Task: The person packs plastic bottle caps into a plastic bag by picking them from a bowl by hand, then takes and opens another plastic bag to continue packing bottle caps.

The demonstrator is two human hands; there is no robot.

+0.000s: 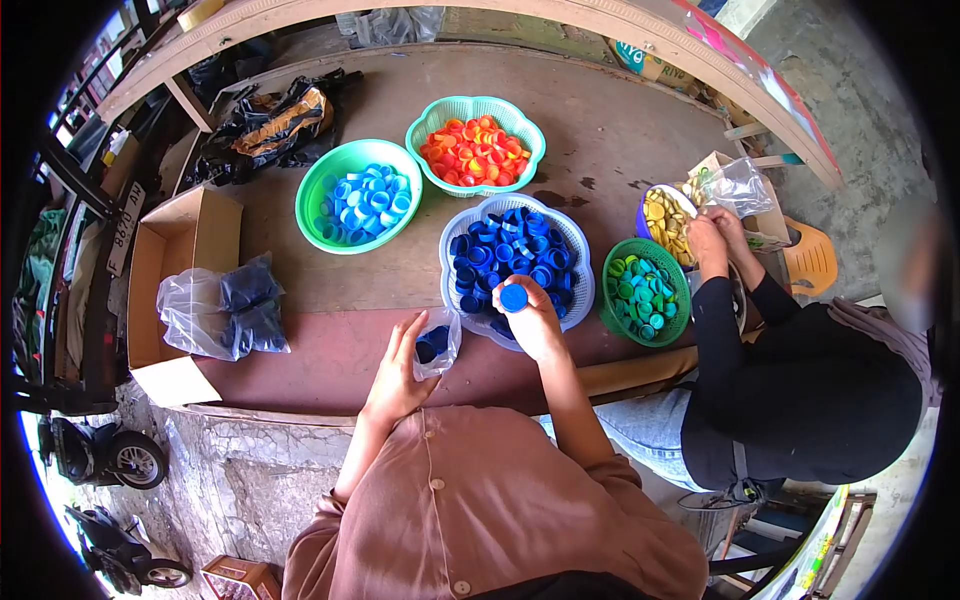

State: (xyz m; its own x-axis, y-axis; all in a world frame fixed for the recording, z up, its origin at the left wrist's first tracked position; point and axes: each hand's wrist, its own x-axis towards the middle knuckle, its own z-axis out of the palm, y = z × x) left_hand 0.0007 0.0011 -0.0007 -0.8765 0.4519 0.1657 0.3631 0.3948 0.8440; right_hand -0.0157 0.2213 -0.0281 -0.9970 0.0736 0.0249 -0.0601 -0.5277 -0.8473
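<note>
My left hand is closed round a clear plastic bag with a few dark blue caps inside it. In my right hand is a blue bottle cap, its flat top turned upward. That hand is over the near part of a pale blue basket heaped with dark blue bottle caps. The bag is just left of this basket, near the table's front edge.
Around the basket stand a light green bowl of light blue caps, a mint basket of orange caps and a green basket of green caps. A cardboard box and filled bags lie left. A co-worker handles yellow caps at right.
</note>
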